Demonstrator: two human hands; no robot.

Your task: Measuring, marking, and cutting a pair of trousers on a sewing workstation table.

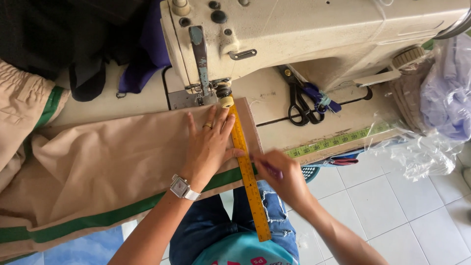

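Observation:
My left hand (208,147) lies flat, fingers spread, on tan trousers (108,162) with a green side stripe, and presses a yellow ruler (248,176) against the cloth near the trouser hem. There is a ring on one finger and a watch on the wrist. My right hand (282,179) is closed on a thin purple marking pencil (267,167), its tip at the ruler's right edge. The ruler runs from the needle area of a cream sewing machine (304,34) toward my lap.
Black scissors (300,100) with a blue tie lie on the machine table beside a green tape measure (338,140) along its front edge. Clear plastic bags with cloth (441,108) sit at right. Dark fabric is piled at upper left. White floor tiles lie below.

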